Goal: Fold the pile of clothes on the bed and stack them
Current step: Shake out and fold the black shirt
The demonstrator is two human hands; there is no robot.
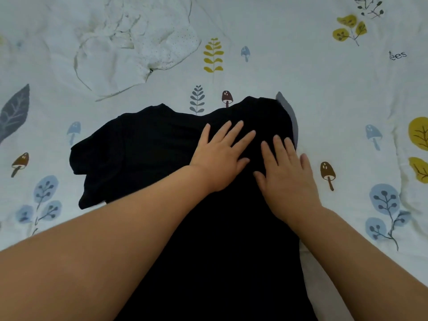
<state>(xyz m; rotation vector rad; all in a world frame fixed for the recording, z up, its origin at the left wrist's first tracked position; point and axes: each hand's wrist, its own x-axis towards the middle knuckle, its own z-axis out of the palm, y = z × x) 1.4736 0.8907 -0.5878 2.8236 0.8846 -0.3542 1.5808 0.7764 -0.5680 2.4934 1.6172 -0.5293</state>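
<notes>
The black shirt's lower part runs off the bottom edge.

Bedroom (printed bedsheet, clothes)

Black shirt; white, perhaps dotted garment; white bedsheet, leaf-mushroom print.

Soft, dim, bluish light is falling evenly over the bed sheet, casting only faint shadows. The black garment is showing almost no fold detail in the dimness. The wide lens is bending the edges, and the forearms are looking slightly blurred.
</notes>
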